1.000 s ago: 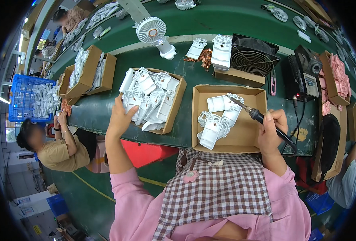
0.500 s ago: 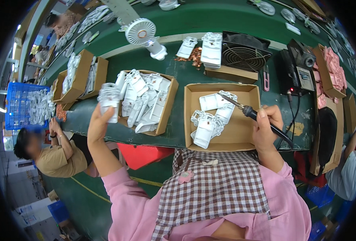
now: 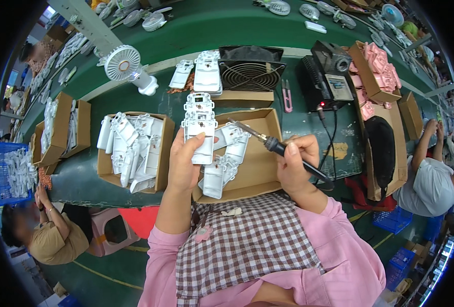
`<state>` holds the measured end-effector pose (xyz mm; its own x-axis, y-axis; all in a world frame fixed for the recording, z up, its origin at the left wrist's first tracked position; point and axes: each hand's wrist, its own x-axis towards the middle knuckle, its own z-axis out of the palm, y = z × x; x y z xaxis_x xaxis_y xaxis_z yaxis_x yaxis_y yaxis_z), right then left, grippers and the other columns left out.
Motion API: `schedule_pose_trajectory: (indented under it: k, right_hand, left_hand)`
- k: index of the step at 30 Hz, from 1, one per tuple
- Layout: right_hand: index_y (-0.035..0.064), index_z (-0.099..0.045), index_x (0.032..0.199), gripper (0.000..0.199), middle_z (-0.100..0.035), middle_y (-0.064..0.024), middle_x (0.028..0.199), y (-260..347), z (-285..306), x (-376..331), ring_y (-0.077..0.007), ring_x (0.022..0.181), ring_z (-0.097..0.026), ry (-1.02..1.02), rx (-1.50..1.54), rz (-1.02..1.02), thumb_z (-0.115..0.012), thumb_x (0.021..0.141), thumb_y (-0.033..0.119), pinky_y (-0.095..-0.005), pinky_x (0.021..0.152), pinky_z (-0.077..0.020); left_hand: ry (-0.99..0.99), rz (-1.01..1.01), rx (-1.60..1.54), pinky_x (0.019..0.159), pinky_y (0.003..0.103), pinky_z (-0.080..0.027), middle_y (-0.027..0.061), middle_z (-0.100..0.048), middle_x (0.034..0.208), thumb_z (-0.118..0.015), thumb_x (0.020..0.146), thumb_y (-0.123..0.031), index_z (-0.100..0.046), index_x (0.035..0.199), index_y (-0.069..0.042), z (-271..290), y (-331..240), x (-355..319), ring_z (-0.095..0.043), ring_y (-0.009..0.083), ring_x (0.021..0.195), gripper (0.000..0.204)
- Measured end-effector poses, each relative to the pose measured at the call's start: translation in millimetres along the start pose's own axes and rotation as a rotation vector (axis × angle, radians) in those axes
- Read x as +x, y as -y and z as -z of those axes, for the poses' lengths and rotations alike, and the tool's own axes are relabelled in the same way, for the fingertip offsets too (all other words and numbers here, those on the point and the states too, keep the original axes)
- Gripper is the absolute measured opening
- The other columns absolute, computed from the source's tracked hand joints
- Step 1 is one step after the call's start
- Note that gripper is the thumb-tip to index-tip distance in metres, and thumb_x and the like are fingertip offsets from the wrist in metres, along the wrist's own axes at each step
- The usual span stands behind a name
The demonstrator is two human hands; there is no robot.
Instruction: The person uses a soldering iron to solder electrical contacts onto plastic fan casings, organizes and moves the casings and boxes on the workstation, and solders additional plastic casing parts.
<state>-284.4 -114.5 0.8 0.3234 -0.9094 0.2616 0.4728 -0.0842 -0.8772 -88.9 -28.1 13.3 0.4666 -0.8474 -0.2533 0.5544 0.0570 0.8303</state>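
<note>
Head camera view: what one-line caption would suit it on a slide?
Left hand holds up a white plastic casing while the right hand grips a soldering iron above an open cardboard box.

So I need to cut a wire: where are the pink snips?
In the head view, the pink snips lie on the green bench, right of the black fan, left of the soldering station.

White plastic housing (image 3: 200,129), upright with perhaps wiring showing, beside a black-handled soldering iron (image 3: 275,146) angled leftward.

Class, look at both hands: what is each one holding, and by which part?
The left hand grips a white plastic housing by its lower end. The right hand holds a soldering iron by its dark handle.
</note>
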Motion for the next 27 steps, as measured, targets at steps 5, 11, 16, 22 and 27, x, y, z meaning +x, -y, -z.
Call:
schedule_pose_trajectory:
  k: [5, 11, 16, 22, 27]
  right_hand:
    - [0.0038, -0.044, 0.089, 0.011, -0.051, -0.0031, 0.072, -3.3, 4.4, -5.9, -0.0040, 0.057, -0.040, 0.099, -0.044, 0.016, -0.055, 0.089, 0.006, -0.0194, 0.052, -0.0344]
    - [0.0032, -0.048, 0.083, 0.013, -0.052, -0.0010, 0.066, 0.3, -1.8, 1.7, -0.0033, 0.056, -0.042, 0.121, -0.244, -0.001, -0.060, 0.087, 0.005, -0.0205, 0.049, -0.0342]
    - [0.0029, -0.048, 0.082, 0.015, -0.053, -0.0016, 0.065, 1.2, -2.5, 3.4, -0.0036, 0.056, -0.043, 0.134, -0.290, -0.029, -0.061, 0.087, 0.007, -0.0205, 0.049, -0.0349]
    - [0.0024, -0.049, 0.081, 0.016, -0.055, -0.0020, 0.066, 0.8, -3.4, 3.4, -0.0036, 0.056, -0.043, 0.138, -0.321, -0.031, -0.062, 0.087, 0.009, -0.0205, 0.049, -0.0353]
    - [0.0026, -0.049, 0.081, 0.016, -0.055, -0.0022, 0.066, 1.5, -4.0, 3.7, -0.0036, 0.056, -0.044, 0.148, -0.307, -0.024, -0.062, 0.088, 0.009, -0.0202, 0.049, -0.0354]
  left_hand:
    - [-0.093, -0.215, 0.303, 0.079, 0.026, -0.046, 0.0086, -0.058, 0.104, -0.056, 0.086, -0.008, -0.045, 0.119, 0.002, -1.7, 19.8, 11.9, -0.056, 0.0112, 0.091, 0.036]
    - [-0.124, -0.209, 0.409, 0.079, 0.026, -0.045, 0.0081, -0.057, 0.104, -0.059, 0.085, -0.009, -0.045, 0.119, 0.002, -5.1, 20.5, 9.3, -0.054, 0.0110, 0.090, 0.038]
    - [-0.105, -0.235, 0.446, 0.080, 0.026, -0.045, 0.0080, -0.056, 0.104, -0.059, 0.085, -0.008, -0.045, 0.118, 0.001, -5.1, 20.9, 8.2, -0.054, 0.0109, 0.091, 0.037]
    - [-0.098, -0.248, 0.456, 0.081, 0.026, -0.045, 0.0083, -0.055, 0.105, -0.058, 0.084, -0.007, -0.045, 0.117, 0.001, -4.3, 22.0, 8.5, -0.053, 0.0110, 0.092, 0.036]
    - [-0.103, -0.245, 0.457, 0.081, 0.027, -0.045, 0.0080, -0.055, 0.104, -0.059, 0.084, -0.007, -0.045, 0.117, 0.001, -5.2, 21.0, 6.8, -0.053, 0.0115, 0.092, 0.036]
